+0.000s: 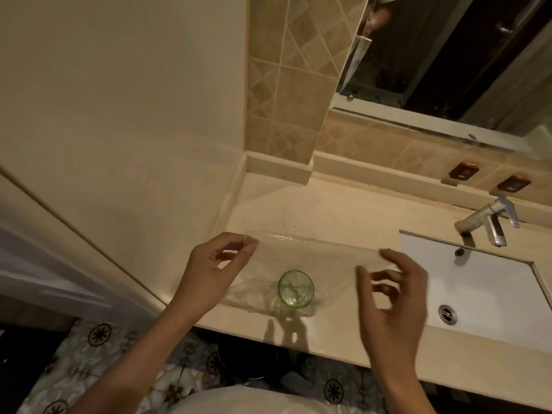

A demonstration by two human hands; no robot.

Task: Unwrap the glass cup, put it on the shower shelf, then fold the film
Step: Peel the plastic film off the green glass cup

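Note:
A small green-tinted glass cup (295, 288) stands upright on the beige counter (328, 213), on the lower part of a sheet of clear film (313, 252). The film is lifted and stretched above and behind the cup. My left hand (218, 270) pinches the film's upper left corner between thumb and fingertips. My right hand (394, 297) is at the film's upper right corner with fingers curled around its edge. Neither hand touches the cup.
A white sink basin (484, 294) with a drain lies to the right, a chrome faucet (490, 222) behind it. A mirror (448, 64) and tiled wall stand at the back. A cream wall panel (119, 115) bounds the left. Patterned floor tiles (98, 348) show below the counter edge.

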